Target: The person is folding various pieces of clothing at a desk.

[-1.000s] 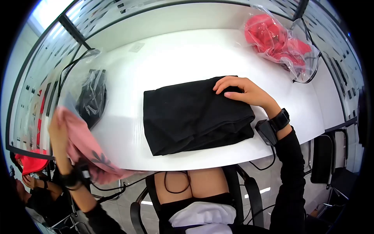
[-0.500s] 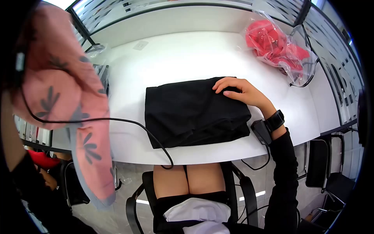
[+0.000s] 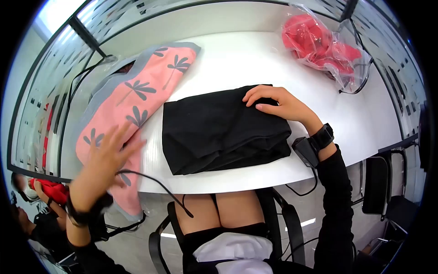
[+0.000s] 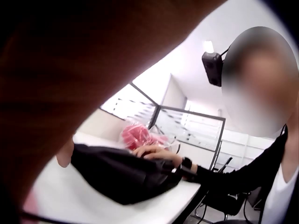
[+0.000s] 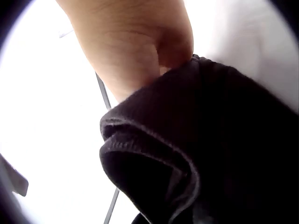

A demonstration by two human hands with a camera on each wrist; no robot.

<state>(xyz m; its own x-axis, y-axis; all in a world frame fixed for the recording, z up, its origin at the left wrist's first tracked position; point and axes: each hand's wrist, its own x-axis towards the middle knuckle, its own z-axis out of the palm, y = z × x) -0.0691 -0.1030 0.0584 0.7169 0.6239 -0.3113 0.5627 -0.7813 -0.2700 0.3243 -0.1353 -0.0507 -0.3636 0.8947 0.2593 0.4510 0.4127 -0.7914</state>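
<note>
A folded black garment [image 3: 219, 137] lies in the middle of the white table. My right hand [image 3: 283, 105] rests on its far right corner with fingers loosely bent. In the right wrist view, layered folds of the black cloth [image 5: 247, 130] show close beneath the wrist. A pink cloth [image 3: 121, 100] with grey leaf prints and a grey border spreads along the table's left side, its near end hanging past the front edge. Over its near part is my left hand [image 3: 102, 157], blurred, with fingers spread and nothing gripped.
A clear plastic bag with red contents [image 3: 315, 45] sits at the back right. Low glass partitions edge the table. A thin black cable [image 3: 157, 182] trails from the left wrist. Another person in black [image 3: 45, 219] is at the far left, and chairs [image 3: 378, 192] stand at right.
The pink cloth, held up high at the left half a second ago, now lies on the table over the dark bagged item. My left hand has released it. The right hand stays put.
</note>
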